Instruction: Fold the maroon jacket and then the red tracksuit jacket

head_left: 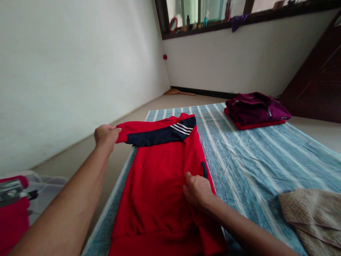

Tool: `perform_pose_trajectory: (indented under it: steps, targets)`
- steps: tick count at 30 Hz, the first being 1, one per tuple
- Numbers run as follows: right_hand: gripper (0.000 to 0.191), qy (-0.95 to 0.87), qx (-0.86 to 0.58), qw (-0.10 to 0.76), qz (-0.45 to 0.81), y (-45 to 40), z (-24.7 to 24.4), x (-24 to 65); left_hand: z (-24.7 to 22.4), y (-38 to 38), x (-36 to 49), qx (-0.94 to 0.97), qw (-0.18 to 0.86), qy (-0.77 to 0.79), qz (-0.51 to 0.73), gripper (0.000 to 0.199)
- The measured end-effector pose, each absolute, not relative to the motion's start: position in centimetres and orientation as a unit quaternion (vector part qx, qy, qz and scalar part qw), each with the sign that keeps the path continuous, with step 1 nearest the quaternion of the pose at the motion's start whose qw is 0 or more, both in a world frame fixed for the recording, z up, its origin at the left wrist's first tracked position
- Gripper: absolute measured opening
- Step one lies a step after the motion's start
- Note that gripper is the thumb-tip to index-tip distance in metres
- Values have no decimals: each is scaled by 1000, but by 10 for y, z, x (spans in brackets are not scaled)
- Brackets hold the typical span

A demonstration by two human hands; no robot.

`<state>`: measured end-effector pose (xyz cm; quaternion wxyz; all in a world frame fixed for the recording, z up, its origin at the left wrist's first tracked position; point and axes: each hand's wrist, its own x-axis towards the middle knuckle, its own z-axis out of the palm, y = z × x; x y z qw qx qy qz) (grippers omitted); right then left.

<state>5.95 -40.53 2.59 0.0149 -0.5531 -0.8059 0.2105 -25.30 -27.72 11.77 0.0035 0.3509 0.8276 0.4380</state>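
Note:
A red garment (160, 181) with a navy panel and white stripes lies on the blue striped cloth (221, 153). One of its sleeves stretches out to the left, past the edge of the cloth. My left hand (106, 136) is closed on the cuff of that sleeve. Over the right side of the garment, near a small navy strip, my right hand (198, 188) is closed, with the fingers bent against the red fabric.
Folded maroon and red clothes (255, 110) lie at the back right. A brown knitted item (314, 213) is at the lower right. At the lower left, a clear bin (45, 185) stands beside red clothing. A white wall (66, 71) rises on the left.

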Motion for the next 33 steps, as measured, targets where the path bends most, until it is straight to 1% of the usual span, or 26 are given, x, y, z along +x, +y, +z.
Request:
perform_pose_trajectory:
  steps: [3, 4, 6, 8, 9, 11, 12, 14, 17, 20, 22, 24, 31, 33]
  targets:
    - [31, -810, -549, 24, 205, -407, 23, 58, 115, -290, -240, 418, -56, 823, 381, 41]
    - [30, -810, -550, 25, 204, -407, 23, 58, 112, -295, -231, 467, -76, 806, 356, 41]
    - [28, -811, -549, 26, 201, -407, 23, 56, 102, -306, -204, 598, -101, 743, 284, 31]
    - [27, -815, -544, 24, 199, -407, 24, 55, 85, -318, -169, 689, -61, 683, 235, 22]
    - [27, -817, -540, 24, 200, -407, 25, 55, 74, -325, -150, 724, -36, 654, 214, 22]
    - [25, -827, -521, 41, 207, -411, 27, 59, 51, -336, -112, 786, 14, 593, 175, 28]
    - [23, -836, -502, 65, 213, -413, 28, 63, 40, -341, -94, 806, 33, 569, 160, 31]
    - [22, -853, -452, 140, 219, -420, 27, 78, 21, -348, -65, 830, 60, 538, 137, 37]
    - [31, -865, -386, 250, 201, -432, 20, 110, 2, -351, -38, 845, 76, 517, 114, 45]
    - [31, -876, -337, 287, 192, -443, 11, 142, -5, -348, -28, 845, 73, 519, 104, 49]
    - [29, -892, -302, 282, 183, -449, 6, 152, -7, -346, -27, 842, 69, 527, 97, 49]
    - [30, -908, -284, 258, 168, -455, 2, 153, -9, -344, -27, 840, 65, 532, 89, 48]
    - [55, -918, -327, 128, 185, -466, -7, 123, -21, -344, -32, 838, 37, 539, 73, 44]
    - [59, -915, -332, 107, 201, -466, -6, 121, -22, -344, -31, 837, 33, 541, 74, 43]
